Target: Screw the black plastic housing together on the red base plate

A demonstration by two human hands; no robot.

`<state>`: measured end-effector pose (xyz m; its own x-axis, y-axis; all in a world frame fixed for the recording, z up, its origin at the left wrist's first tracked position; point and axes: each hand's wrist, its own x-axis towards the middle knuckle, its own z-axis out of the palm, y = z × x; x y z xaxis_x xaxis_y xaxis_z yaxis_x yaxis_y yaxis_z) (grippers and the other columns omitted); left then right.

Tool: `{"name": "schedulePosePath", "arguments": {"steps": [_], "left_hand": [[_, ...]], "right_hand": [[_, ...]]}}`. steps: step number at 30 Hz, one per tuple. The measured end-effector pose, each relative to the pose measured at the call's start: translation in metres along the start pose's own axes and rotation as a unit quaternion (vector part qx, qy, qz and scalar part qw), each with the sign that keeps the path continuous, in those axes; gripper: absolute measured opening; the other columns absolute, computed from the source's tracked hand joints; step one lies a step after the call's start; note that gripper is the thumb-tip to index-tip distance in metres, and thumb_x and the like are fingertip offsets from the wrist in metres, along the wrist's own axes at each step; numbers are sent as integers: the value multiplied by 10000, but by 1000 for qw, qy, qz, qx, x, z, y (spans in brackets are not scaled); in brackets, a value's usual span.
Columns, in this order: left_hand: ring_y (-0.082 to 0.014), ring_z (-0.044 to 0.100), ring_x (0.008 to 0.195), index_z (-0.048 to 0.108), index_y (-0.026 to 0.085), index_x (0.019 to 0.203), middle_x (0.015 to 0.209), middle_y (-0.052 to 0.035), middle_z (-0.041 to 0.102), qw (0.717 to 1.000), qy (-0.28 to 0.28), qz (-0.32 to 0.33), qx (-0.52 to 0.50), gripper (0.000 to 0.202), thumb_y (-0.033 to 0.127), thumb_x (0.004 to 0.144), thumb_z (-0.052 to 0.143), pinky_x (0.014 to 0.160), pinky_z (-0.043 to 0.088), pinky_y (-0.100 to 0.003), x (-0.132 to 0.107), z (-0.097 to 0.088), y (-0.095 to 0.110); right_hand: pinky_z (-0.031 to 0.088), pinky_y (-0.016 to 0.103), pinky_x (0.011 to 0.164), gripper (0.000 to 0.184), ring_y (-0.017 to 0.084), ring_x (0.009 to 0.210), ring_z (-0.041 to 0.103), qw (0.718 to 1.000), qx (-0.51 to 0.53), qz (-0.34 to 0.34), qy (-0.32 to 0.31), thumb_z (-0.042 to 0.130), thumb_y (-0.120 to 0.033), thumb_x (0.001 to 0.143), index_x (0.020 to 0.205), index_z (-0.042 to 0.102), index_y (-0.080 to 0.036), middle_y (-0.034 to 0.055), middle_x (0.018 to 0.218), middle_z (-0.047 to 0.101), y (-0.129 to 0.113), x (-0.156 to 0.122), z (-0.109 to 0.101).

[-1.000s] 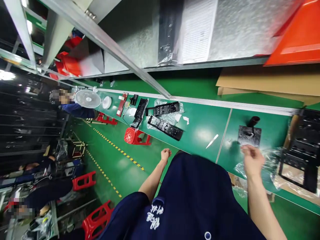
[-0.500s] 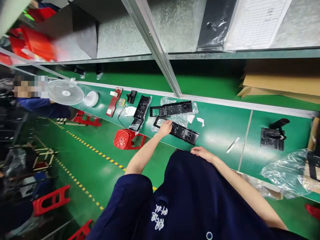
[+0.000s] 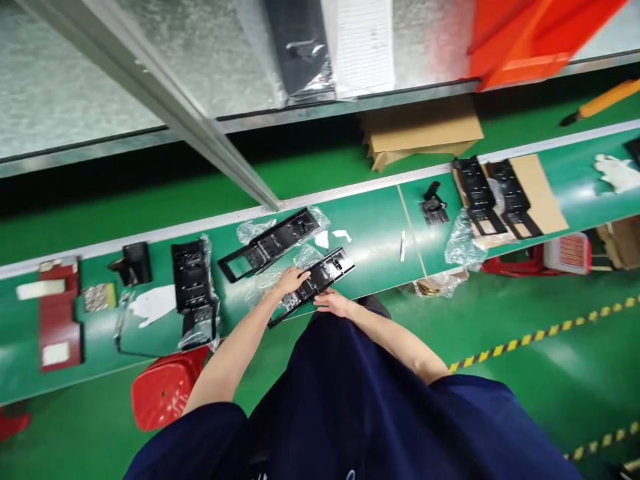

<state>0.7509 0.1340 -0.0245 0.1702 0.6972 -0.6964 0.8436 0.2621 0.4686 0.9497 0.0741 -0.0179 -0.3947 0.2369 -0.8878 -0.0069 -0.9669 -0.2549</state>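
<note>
both hands are on the long black plastic frame (image 3: 315, 283) that lies slantwise at the near edge of the green table (image 3: 380, 233): the left hand (image 3: 290, 280) lies over its middle with fingers spread flat, and the right hand (image 3: 334, 303) touches its near edge, but whether either has closed around it i cannot tell. to handle it well, steady it with one palm and take the long edge with the other, lifting it level so it does not twist. a second frame (image 3: 270, 243) lies just behind, half in a clear plastic bag (image 3: 253, 230). to the left another black part (image 3: 193, 290) sits inside its own clear bag. further right, two more black parts (image 3: 493, 193) rest on a sheet of cardboard (image 3: 540, 193).
</note>
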Motion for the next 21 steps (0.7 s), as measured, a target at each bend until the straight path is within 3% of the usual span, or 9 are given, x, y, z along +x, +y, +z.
{"name": "schedulePosePath", "arguments": {"steps": [3,5,8,11,15,19,21], "left_hand": [[-214,515,1261,647,119,985,1211,-98,605,999,43,20,4,286,395,973,571,1184,383,-486,-7,12,9],[-206,532,1234,639,115,970,1190,-93,612,998,53,32,-10,265,373,970,578,1163,406,-467,-13,18,18],[-169,610,1031,625,107,952,1007,-64,641,997,44,33,-51,285,381,986,553,1029,505,-404,-16,21,39],[-131,604,834,603,109,904,846,-27,612,992,46,38,-108,324,411,996,530,876,537,-329,-11,19,76],[-112,552,750,568,120,860,778,-4,560,971,85,92,-201,347,443,986,539,793,506,-282,12,15,158],[-125,550,800,572,126,898,844,-25,576,933,137,144,-299,404,515,984,502,839,498,-307,43,26,271],[-145,578,877,586,127,965,935,-55,612,912,148,161,-348,441,547,990,454,895,505,-336,54,43,331]], "right_hand": [[579,319,893,239,185,1001,592,999,37,-17,15,655,-213,1049,1231,577,-78,92,1135,553,1,-6,-2],[579,311,877,246,179,975,592,997,56,-37,26,655,-208,1047,1240,571,-80,88,1121,552,3,-12,-4],[570,328,906,275,188,1006,585,991,80,-99,49,657,-192,1038,1272,554,-88,93,1158,543,1,-27,-15],[539,382,981,302,212,1067,573,974,88,-196,68,676,-198,1020,1272,554,-87,104,1196,540,-12,-50,-39],[436,439,1125,474,248,1228,506,920,69,-372,97,734,-356,972,1321,536,-104,129,1319,504,-51,-90,-88],[417,407,1152,809,264,1278,474,857,27,-494,142,734,-718,833,1355,516,-141,120,1364,491,-95,-134,-156],[428,388,1140,845,268,1264,485,839,3,-516,174,707,-770,807,1347,519,-149,110,1344,509,-110,-161,-200]]}}
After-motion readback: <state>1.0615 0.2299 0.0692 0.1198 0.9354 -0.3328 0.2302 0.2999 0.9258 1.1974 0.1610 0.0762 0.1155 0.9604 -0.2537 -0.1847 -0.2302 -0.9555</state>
